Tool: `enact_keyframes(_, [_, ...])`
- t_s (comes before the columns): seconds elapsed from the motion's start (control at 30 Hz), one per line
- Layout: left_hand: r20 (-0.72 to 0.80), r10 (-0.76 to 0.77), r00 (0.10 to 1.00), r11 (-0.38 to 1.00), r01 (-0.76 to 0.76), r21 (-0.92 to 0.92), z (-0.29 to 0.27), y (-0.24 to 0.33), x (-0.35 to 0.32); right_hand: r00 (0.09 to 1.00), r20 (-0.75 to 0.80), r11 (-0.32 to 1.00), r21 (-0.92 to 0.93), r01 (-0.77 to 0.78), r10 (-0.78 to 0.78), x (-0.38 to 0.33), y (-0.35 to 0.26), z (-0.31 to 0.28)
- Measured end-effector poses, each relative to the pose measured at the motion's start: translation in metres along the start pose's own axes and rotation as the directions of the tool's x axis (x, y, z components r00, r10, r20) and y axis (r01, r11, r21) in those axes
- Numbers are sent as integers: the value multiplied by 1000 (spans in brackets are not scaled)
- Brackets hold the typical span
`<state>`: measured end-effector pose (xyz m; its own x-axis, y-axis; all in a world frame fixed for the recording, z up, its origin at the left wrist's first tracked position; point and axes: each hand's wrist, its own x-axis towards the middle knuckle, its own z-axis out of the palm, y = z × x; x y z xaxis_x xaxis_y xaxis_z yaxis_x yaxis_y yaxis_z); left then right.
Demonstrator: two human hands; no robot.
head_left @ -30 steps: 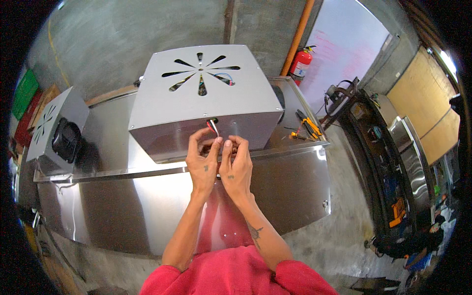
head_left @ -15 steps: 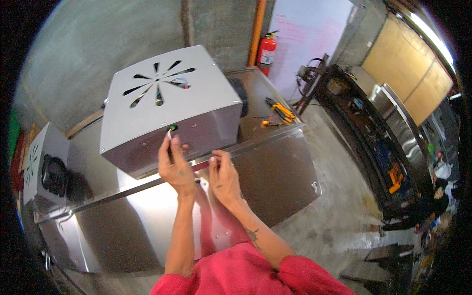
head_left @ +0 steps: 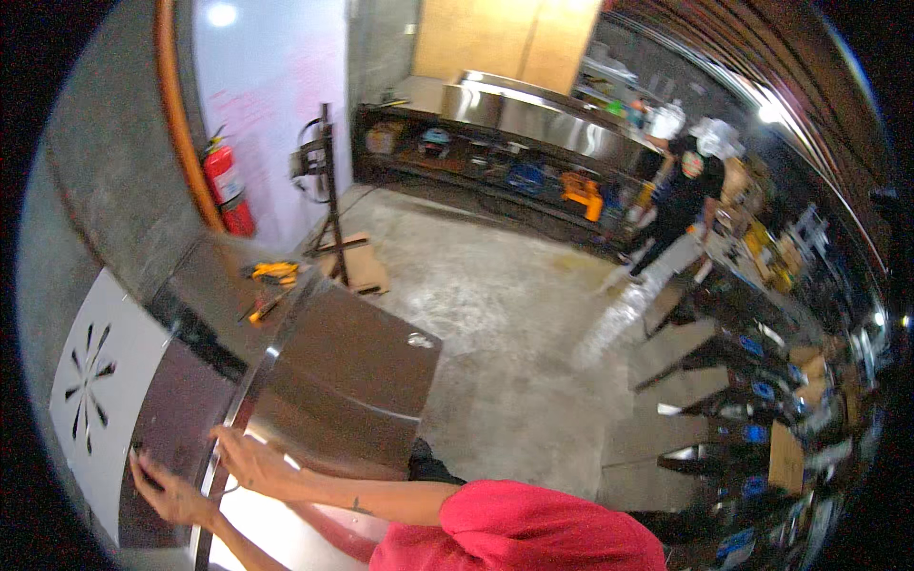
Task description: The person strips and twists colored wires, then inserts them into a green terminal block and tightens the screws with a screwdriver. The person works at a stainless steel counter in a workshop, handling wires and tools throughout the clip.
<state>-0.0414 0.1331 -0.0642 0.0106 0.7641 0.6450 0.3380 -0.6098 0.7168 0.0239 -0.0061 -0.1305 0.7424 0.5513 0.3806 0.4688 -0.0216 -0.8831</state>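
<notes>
A grey metal box with petal-shaped slots in its pale lid stands at the lower left on a shiny steel cabinet. My left hand is at the box's side face, fingertips drawn together at a small dark hole; whatever they pinch is too blurred to name. Close by, my right hand hovers over the cabinet's front edge with thumb and fingers bent together. Anything in its grip is hidden.
Yellow-handled pliers lie on the cabinet's far end. A red fire extinguisher is by the wall, near a dark metal stand. Across the concrete floor, a person in black is by a long workbench. Steel pieces fill the right.
My view has swung to the right, so the box and both hands now appear at the lower left. Both hands stay near the box's side face.
</notes>
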Motion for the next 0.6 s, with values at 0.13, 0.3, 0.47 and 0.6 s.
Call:
enact_keyframes(0.13, [15,-56,998,998,56,-34,-10,-7,9,996,-26,996,-52,78,-80,0,17,0])
enact_keyframes(0.3, [2,25,1000,997,-25,-73,0,-27,9,991,52,992,-8,-125,125,1,17,-33])
enact_keyframes(0.47, [-10,3,1000,999,-3,-38,-8,-1,3,1000,-12,998,63,30,-29,-4,28,-22])
enact_keyframes(0.6, [-97,197,976,976,-186,115,-26,-8,11,996,63,997,44,-67,64,-5,-21,-34])
